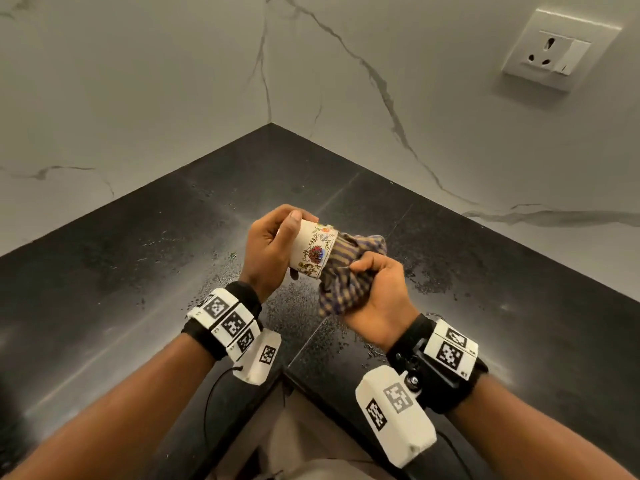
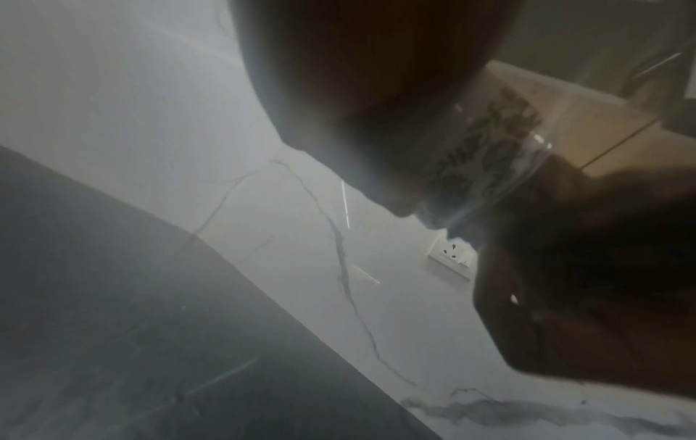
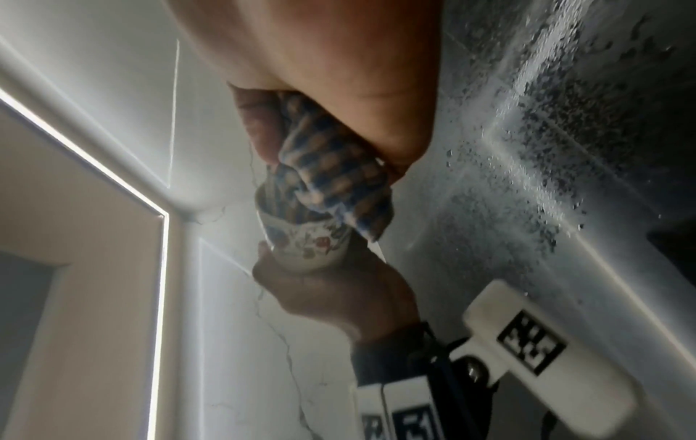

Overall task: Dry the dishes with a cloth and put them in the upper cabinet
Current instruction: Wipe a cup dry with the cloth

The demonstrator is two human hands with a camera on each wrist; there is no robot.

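Note:
A small white cup [image 1: 311, 251] with a floral pattern lies on its side in the air above the counter corner, its mouth turned right. My left hand [image 1: 273, 244] grips it round the base, thumb on top. A blue and tan checked cloth [image 1: 346, 271] is stuffed into the cup's mouth, and my right hand [image 1: 377, 289] holds the bunched rest of it. In the right wrist view the cloth [image 3: 331, 172] fills the cup [image 3: 301, 241] while the left hand [image 3: 331, 291] holds it from below. The left wrist view shows the cup [image 2: 489, 148] blurred and dark.
The black stone counter [image 1: 138, 271] forms a corner against marble walls, with water droplets [image 1: 221, 275] scattered near my hands. A white wall socket [image 1: 557, 50] sits high on the right wall. A lit cabinet edge [image 3: 113, 178] shows in the right wrist view.

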